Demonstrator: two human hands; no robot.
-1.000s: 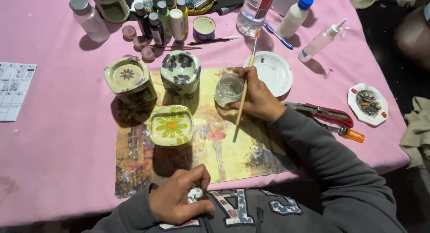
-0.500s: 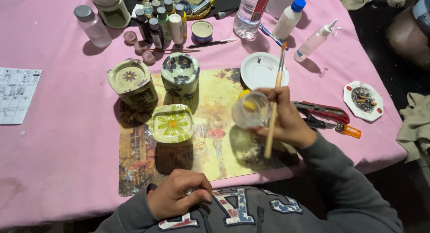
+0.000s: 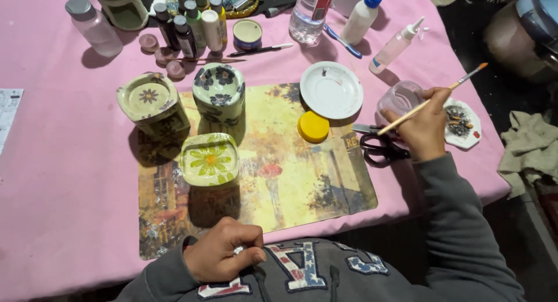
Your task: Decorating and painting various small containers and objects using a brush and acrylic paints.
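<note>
1. The right hand (image 3: pixel 423 128) grips a paintbrush (image 3: pixel 431 100) and a clear cup (image 3: pixel 401 99); the brush slants, bristles up and away to the right of the placemat (image 3: pixel 290 174).
2. The left hand (image 3: pixel 224 256) is clenched at the placemat's near edge.
3. A yellow lid (image 3: pixel 313 126) lies on the placemat; the scissors (image 3: pixel 378 145) lie under the right hand.
4. A white plate (image 3: pixel 331 90) sits behind the lid.

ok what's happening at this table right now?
A person sits at a pink-covered table doing craft painting. The right hand holds a thin paintbrush and a small clear cup out to the right, above the scissors. The left hand rests closed against their sweatshirt. Three flower-decorated containers stand on a picture mat, with a yellow lid and white plate nearby.
</note>
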